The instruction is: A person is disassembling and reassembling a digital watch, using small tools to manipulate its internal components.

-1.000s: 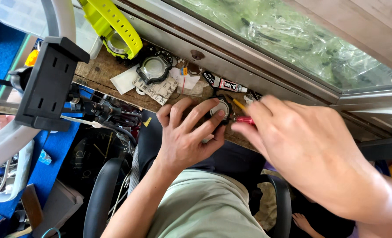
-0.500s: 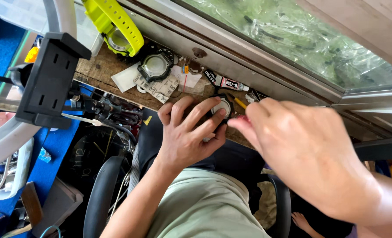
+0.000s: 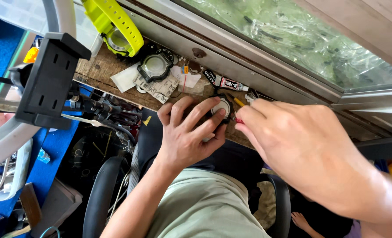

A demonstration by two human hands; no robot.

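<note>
Worn wooden bench (image 3: 96, 70) under metal-framed window (image 3: 293, 39); daylight.

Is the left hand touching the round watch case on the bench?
Touching. In the head view the left hand lies over the round watch case, its fingertips pressed on the rim with no gap.

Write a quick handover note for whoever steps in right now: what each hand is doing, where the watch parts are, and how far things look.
Left hand: fingers pressed around the round watch case, pinning it on the wooden bench edge.
Right hand: pinching a small red-handled tool whose tip I cannot see, right beside the case.
Nearby: second black watch case on paper slips, yellow-green watch further back, glue tube against the sill.
Done: the case is loose on the bench, no strap visible on it.
Left: cannot tell; the hands hide the work spot.
</note>
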